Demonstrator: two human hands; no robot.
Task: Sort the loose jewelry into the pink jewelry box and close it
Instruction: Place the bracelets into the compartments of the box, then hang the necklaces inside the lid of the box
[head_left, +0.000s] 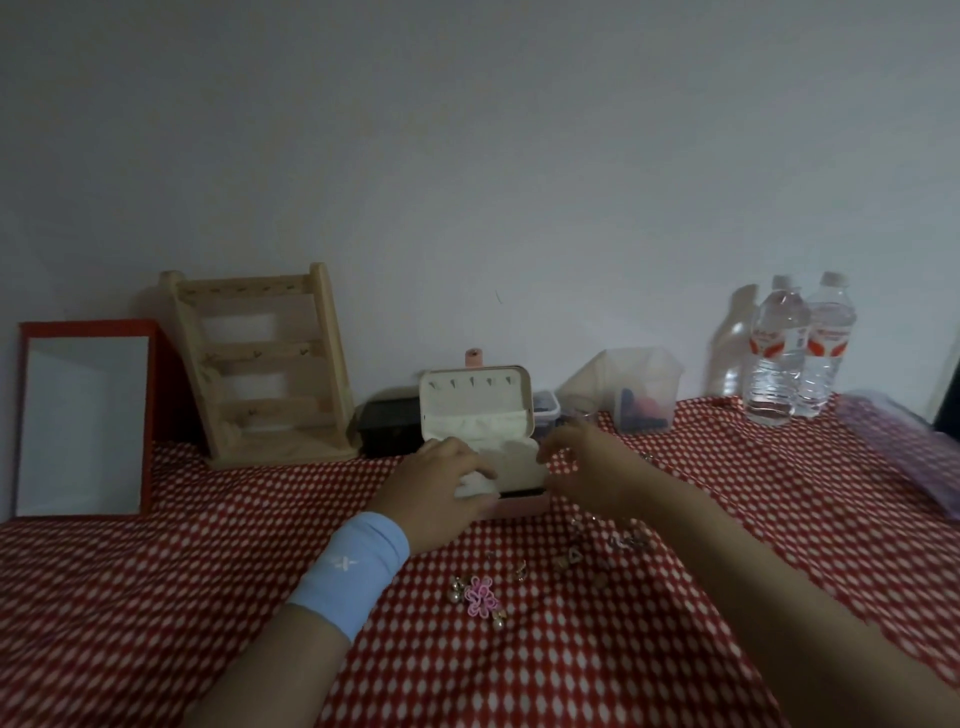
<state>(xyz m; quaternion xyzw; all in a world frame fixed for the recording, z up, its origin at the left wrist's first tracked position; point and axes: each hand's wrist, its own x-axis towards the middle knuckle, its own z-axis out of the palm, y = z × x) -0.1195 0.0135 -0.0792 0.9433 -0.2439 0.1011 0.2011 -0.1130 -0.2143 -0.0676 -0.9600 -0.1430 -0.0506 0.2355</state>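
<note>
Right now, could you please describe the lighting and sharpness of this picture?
Head view: dim overall, darker toward the corners; the right hand by the open pink jewelry box looks motion-blurred; the loose jewelry pieces on the red-and-white patterned cloth are soft; the two clear plastic water bottles cast a shadow on the wall.
</note>
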